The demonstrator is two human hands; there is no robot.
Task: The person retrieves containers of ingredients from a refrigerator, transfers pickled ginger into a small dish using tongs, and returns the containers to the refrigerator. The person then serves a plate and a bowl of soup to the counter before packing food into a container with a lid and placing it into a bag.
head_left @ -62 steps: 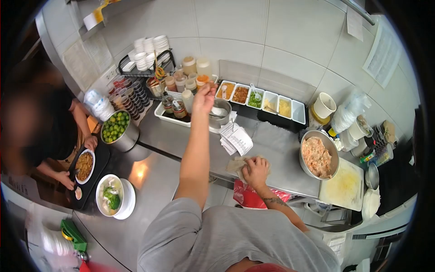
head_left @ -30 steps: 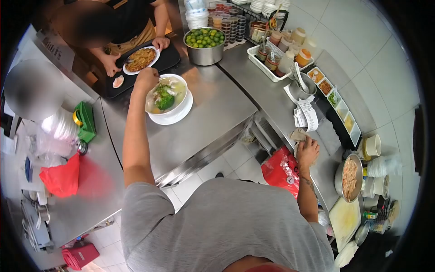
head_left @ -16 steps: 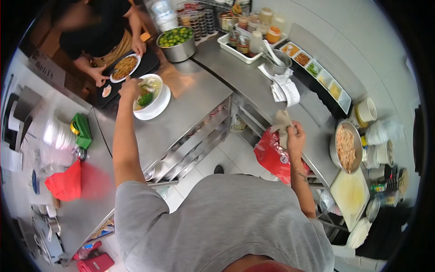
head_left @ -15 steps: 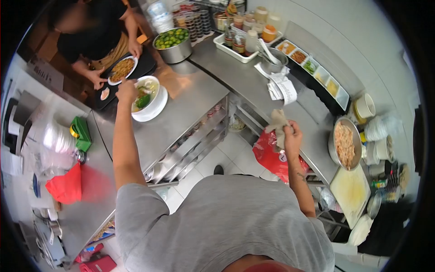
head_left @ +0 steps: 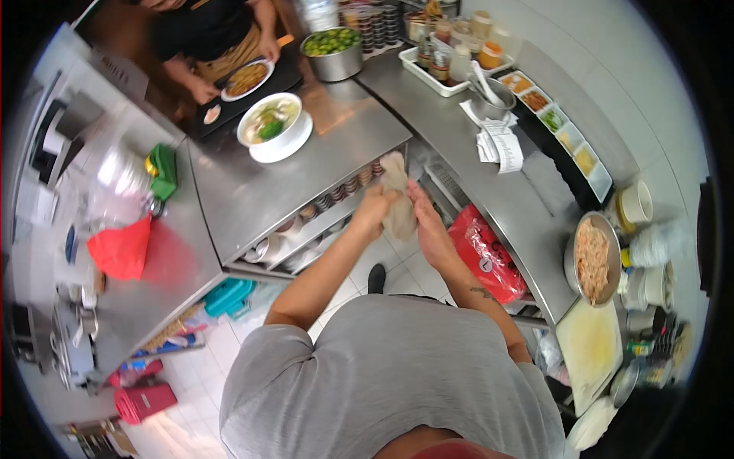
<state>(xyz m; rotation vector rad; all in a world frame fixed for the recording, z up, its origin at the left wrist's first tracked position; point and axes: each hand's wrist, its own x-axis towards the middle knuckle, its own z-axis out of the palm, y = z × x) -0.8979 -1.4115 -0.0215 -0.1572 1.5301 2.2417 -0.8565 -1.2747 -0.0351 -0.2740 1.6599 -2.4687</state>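
Note:
In front of my body, over the gap between the counters, a beige cloth [head_left: 398,200] hangs between my two hands. My left hand [head_left: 373,212] is closed on its left side. The fingers of my right hand [head_left: 430,229] hold its right side. Beyond them, a white bowl of soup [head_left: 269,122] with a green vegetable in it rests on a white underplate [head_left: 294,145], on the steel counter. Neither hand touches the bowl.
A co-worker [head_left: 210,38] stands across the counter, hands at a plate of food [head_left: 248,79] on a dark tray. Nearby is a pot of green limes [head_left: 332,57]. On the right counter are paper slips [head_left: 501,145], a topping rack [head_left: 562,130], a metal bowl [head_left: 572,256] and a cutting board [head_left: 585,352].
My left hand has let go of the bowl and come back to the cloth. My right hand has moved left with the cloth, so both hands now meet on it. The view has shifted.

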